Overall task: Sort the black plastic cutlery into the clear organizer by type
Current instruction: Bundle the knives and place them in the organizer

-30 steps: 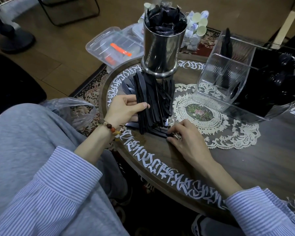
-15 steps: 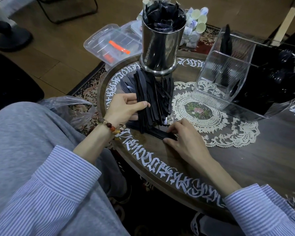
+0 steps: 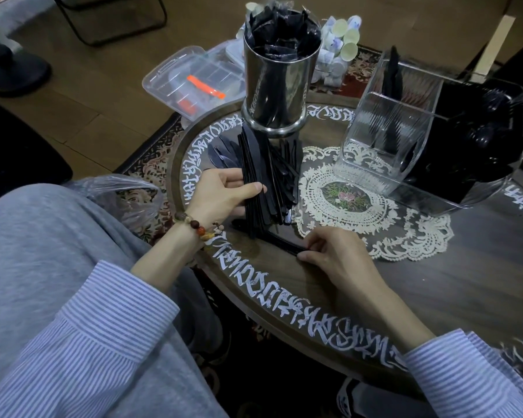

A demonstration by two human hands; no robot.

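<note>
A pile of black plastic knives (image 3: 280,176) lies on the round wooden table (image 3: 435,291), in front of a steel canister (image 3: 280,89). My left hand (image 3: 221,196) grips a bundle of black knives (image 3: 254,194) from the pile's left side, thumb across the handles. My right hand (image 3: 338,257) pinches the end of a black cutlery piece (image 3: 281,241) lying flat near the table's front edge. The clear organizer (image 3: 384,146) stands at the right; one near compartment holds a few black pieces, the far side is packed with black cutlery.
The steel canister is stuffed with black wrapped items. A white lace doily (image 3: 375,206) lies mid-table. Off the table sit a clear lidded box (image 3: 194,79) with orange parts, a bag of small cups (image 3: 341,52) and a plastic bag (image 3: 124,200) by my knee.
My right hand has slid slightly toward me along the flat cutlery piece. My left hand keeps its hold on the bundle, barely shifted.
</note>
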